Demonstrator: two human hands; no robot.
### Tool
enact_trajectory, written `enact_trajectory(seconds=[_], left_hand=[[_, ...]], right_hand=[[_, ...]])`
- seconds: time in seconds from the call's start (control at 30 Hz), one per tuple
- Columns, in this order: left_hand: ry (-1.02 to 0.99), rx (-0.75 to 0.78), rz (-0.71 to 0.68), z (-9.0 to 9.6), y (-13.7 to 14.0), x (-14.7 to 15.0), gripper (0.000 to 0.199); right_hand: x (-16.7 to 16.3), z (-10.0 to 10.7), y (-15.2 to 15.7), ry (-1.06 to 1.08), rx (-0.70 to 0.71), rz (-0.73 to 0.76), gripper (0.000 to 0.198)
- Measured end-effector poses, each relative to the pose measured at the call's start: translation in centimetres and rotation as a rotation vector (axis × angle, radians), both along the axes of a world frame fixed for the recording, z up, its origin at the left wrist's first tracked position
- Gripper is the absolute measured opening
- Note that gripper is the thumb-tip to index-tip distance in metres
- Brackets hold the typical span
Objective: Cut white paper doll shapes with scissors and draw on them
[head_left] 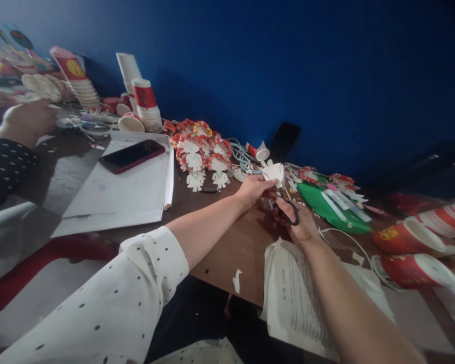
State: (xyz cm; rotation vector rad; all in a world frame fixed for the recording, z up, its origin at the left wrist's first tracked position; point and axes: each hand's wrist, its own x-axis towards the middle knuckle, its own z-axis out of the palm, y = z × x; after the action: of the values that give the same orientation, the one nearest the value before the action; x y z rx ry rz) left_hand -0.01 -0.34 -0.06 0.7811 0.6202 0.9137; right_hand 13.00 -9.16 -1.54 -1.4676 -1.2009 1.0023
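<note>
Between the thumb and fingers of my left hand (pixel 255 189) is a white paper cutout (pixel 274 173), held up over the table. My right hand (pixel 300 222) grips black-handled scissors (pixel 292 212), its fingers around the loops. The blades point up toward the cutout; whether they touch it I cannot make out. Just beyond my left hand, a cluster of red-and-white paper figures (pixel 194 156) lies on the table. A printed paper bag (pixel 291 293) sits under my right forearm at the table edge.
A smartphone (pixel 132 155) rests on a white box lid (pixel 117 197) at left. Stacked paper cups (pixel 148 103) stand behind it. Markers (pixel 339 199) lie on a green disc (pixel 318 207). More cups (pixel 409 236) lie at right. Another person's hand (pixel 28 119) is at far left.
</note>
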Motion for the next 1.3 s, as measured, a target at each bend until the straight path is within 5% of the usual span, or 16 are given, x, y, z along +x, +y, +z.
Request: enact_trajectory(seconds=[0.57,1.3], left_hand=[[0.047,-0.013,0.026,0.02,-0.33,0.31,0.014],[0.031,-0.05,0.035,0.13,-0.27,0.28,0.013]], right_hand=[[0.11,-0.09,0.19,-0.203,0.108,-0.004,0.049],[0.03,-0.15,0.27,-0.195,0.105,0.003,0.05]])
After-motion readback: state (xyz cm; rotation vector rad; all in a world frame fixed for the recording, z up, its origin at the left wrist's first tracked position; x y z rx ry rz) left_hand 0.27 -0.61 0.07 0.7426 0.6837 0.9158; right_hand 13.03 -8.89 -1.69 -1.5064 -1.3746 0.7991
